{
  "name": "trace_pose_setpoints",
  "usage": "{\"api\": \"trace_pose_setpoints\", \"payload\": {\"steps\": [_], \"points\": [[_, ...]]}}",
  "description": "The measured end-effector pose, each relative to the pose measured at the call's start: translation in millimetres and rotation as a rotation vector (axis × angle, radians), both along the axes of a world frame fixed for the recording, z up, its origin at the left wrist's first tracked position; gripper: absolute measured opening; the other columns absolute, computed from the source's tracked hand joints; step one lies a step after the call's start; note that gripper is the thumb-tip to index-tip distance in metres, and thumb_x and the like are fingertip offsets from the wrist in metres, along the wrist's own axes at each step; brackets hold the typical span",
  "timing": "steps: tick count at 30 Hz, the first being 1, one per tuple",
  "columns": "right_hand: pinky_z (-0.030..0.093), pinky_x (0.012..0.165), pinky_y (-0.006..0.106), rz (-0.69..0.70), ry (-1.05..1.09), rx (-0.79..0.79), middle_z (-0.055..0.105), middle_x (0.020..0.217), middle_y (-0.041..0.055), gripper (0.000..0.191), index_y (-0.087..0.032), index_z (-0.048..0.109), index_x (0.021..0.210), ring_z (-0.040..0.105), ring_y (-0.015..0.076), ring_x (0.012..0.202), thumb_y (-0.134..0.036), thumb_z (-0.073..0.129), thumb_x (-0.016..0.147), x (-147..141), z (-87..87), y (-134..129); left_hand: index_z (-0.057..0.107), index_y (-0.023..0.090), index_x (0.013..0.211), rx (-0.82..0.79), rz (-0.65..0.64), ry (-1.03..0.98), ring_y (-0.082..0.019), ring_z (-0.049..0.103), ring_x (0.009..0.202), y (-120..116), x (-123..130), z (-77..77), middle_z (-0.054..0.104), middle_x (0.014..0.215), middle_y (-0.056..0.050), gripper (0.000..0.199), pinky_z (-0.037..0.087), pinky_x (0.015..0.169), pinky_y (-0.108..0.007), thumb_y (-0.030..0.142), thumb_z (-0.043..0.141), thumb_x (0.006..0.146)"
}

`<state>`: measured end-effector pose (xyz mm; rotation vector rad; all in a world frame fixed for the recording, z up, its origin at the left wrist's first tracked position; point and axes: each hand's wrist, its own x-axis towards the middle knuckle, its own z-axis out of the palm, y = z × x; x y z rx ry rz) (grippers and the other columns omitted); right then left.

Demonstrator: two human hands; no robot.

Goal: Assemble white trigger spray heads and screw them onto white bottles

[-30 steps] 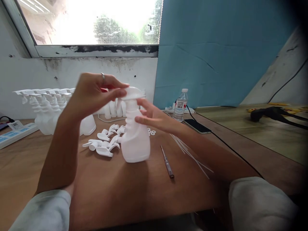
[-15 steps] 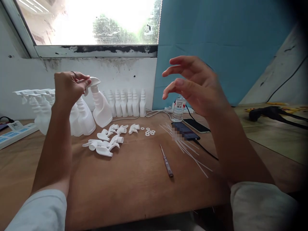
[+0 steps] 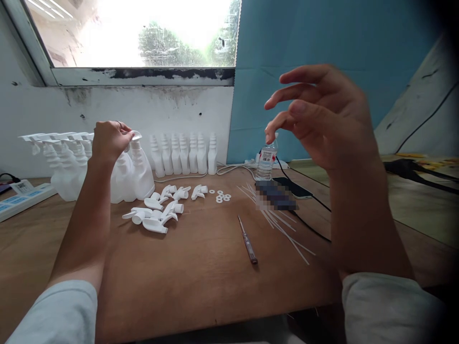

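My left hand (image 3: 111, 138) grips the head of a white spray bottle (image 3: 142, 174), which stands upright at the right end of a row of similar bottles (image 3: 64, 167). Its fingers are pinched on the bottle's top. My right hand (image 3: 322, 114) is raised in the air on the right, fingers curved and apart, with nothing in it. On the table in front of the bottles lie several loose white trigger sprayer heads (image 3: 154, 224). Small white washers (image 3: 224, 196) are beside them. A screwdriver (image 3: 248, 241) and thin white tubes (image 3: 276, 217) lie further right.
Bottles without heads (image 3: 184, 155) line the wall. A water bottle (image 3: 266, 160), a partly blurred phone (image 3: 278, 198) and another phone (image 3: 294, 187) with cables are at the back right. A power strip (image 3: 27, 200) lies at the far left of the brown table (image 3: 179, 286).
My left hand has lowered the spray bottle leftward from a tilted, raised position to upright beside the row. My right hand has moved right and slightly up, still open.
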<state>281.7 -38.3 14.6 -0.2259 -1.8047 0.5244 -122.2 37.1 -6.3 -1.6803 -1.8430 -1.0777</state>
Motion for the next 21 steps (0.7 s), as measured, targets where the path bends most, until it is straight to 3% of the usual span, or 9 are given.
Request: {"api": "trace_pose_setpoints", "payload": {"steps": [8,15,18,21], "points": [[0.055,0.054,0.037,0.001,-0.004,-0.039,0.061,0.095,0.0097,0.025,-0.016,0.063,0.105,0.061,0.0227,0.086,-0.020,0.070,0.081,-1.5,-2.3,3.7,0.071,0.011,0.105,-0.048,0.064,-0.023,-0.018,0.058,0.079,-2.8,1.1,2.4,0.067,0.081,-0.007,0.041,0.044,0.088,-0.030,0.042,0.061,0.081],[0.056,0.055,0.034,-0.069,-0.083,-0.010,0.063,0.093,0.0050,0.022,-0.024,0.064,0.104,0.062,0.0155,0.067,-0.027,0.070,0.082,4.8,-5.9,19.5,0.070,0.011,0.104,-0.002,0.169,-0.001,-0.019,0.054,0.081,-11.7,11.2,4.6,0.067,0.094,-0.009,0.040,0.046,0.083,-0.034,0.043,0.056,0.085],[0.052,0.053,0.029,-0.193,-0.282,-0.003,0.064,0.089,0.0021,0.020,-0.023,0.064,0.103,0.062,0.0117,0.059,-0.033,0.066,0.086,11.2,-8.4,29.6,0.068,0.009,0.109,0.149,0.158,0.063,-0.021,0.053,0.092,-30.7,22.1,11.0,0.065,0.105,-0.012,0.043,0.044,0.090,-0.037,0.042,0.050,0.089],[0.044,0.049,0.024,-0.315,-0.696,-0.082,0.067,0.080,0.0014,0.025,-0.022,0.065,0.101,0.064,0.0136,0.064,-0.042,0.061,0.087,12.9,-16.7,47.7,0.068,0.010,0.110,0.213,0.016,0.116,-0.019,0.056,0.084,-50.4,36.2,19.1,0.067,0.097,-0.009,0.045,0.046,0.089,-0.036,0.044,0.046,0.093]]}}
